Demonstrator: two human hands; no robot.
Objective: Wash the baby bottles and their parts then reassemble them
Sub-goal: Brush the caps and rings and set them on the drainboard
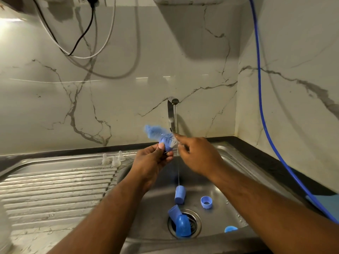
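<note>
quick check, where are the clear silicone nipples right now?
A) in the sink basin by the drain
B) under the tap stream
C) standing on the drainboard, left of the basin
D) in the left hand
C: the three clear nipples stand upright on the ribbed drainboard left of the basin, while only blue parts lie near the drain.
</note>
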